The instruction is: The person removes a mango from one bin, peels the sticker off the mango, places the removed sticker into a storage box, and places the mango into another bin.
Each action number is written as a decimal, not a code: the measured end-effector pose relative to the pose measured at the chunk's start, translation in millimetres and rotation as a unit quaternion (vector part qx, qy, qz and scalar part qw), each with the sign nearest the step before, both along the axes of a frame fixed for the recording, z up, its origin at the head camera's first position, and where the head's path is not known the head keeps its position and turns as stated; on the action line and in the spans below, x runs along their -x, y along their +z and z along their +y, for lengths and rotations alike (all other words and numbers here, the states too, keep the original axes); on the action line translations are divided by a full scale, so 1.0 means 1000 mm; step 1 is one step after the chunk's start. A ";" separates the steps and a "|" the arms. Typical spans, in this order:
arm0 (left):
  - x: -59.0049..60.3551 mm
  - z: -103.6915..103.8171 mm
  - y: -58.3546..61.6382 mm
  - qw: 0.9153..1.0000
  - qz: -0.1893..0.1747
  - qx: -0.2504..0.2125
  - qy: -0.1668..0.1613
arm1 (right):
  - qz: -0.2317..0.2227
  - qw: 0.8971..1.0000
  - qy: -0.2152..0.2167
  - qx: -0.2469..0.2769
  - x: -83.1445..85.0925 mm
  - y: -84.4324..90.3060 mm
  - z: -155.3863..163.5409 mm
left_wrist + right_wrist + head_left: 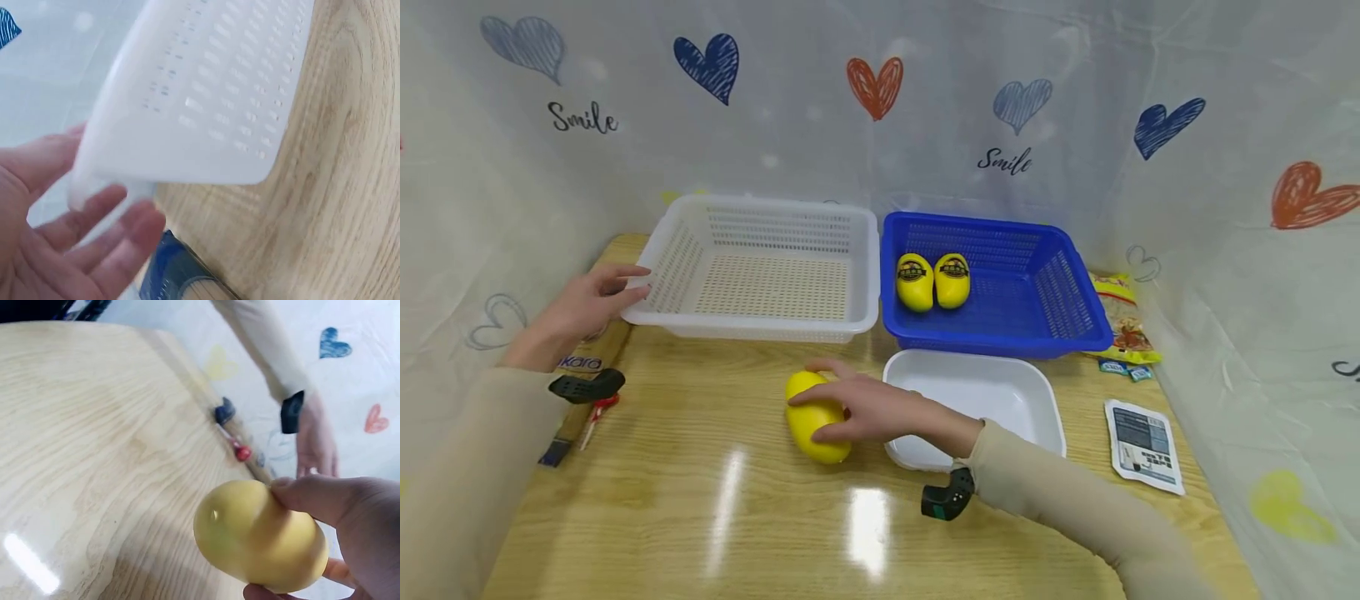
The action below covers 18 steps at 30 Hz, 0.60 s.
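Already the right hand (868, 410) wraps the yellow bottle (814, 418), long axis lying across its fingers; the left hand (591, 300), spread, touches the white basket (655, 250).

A smooth, glossy yellow egg-shaped object (815, 418) is seen lying on its side on the wooden table (700, 517), just in front of the white basket (760, 265) and beside the white tray (977, 400). It is gripped by the right hand (868, 408), with fingers and thumb curled round its upper part. The white basket, perforated along its walls and floor, is set upright at the back left of the table; its left rim is touched by the straight fingers of the left hand (591, 300).
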<state>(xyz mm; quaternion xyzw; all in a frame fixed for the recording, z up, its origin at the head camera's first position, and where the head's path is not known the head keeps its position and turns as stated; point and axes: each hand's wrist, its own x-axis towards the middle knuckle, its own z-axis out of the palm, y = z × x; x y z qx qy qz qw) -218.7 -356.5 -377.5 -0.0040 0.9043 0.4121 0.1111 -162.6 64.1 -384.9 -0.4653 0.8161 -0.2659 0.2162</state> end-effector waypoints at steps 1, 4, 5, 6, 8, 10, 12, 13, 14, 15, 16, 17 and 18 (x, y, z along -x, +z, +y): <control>0.001 -0.002 -0.003 1.000 0.002 0.000 -0.002 | -0.012 1.000 -0.004 0.008 -0.002 0.002 0.005; 0.001 -0.007 -0.011 0.999 0.013 -0.030 -0.002 | -0.055 0.998 -0.016 0.033 -0.008 0.006 0.018; 0.001 -0.009 -0.013 0.999 0.018 -0.043 0.000 | -0.065 0.997 -0.021 0.038 -0.010 0.008 0.022; 0.000 -0.011 -0.015 0.998 0.023 -0.058 0.002 | -0.072 0.996 -0.025 0.043 -0.012 0.010 0.026; -0.001 -0.014 -0.018 0.995 0.027 -0.092 0.006 | -0.082 0.995 -0.034 0.051 -0.014 0.015 0.033; -0.002 -0.016 -0.021 0.992 0.024 -0.125 0.009 | -0.078 0.994 -0.045 0.062 -0.014 0.021 0.037; -0.003 -0.018 -0.022 0.989 0.017 -0.147 0.010 | -0.075 0.992 -0.057 0.078 -0.010 0.030 0.039; -0.003 -0.018 -0.023 0.988 0.012 -0.154 0.010 | -0.072 0.991 -0.065 0.091 -0.006 0.034 0.038; -0.003 -0.019 -0.023 0.987 0.009 -0.159 0.009 | -0.068 0.989 -0.074 0.105 0.000 0.039 0.036; -0.003 -0.019 -0.024 0.987 0.007 -0.162 0.009 | -0.062 0.988 -0.084 0.115 0.006 0.043 0.033; -0.003 -0.019 -0.024 0.986 0.006 -0.167 0.009 | -0.060 0.986 -0.096 0.123 0.014 0.047 0.030; -0.003 -0.019 -0.024 0.985 0.006 -0.170 0.009 | -0.058 0.984 -0.107 0.131 0.023 0.050 0.026; -0.003 -0.018 -0.024 0.985 0.005 -0.175 0.008 | -0.056 0.982 -0.118 0.134 0.033 0.052 0.021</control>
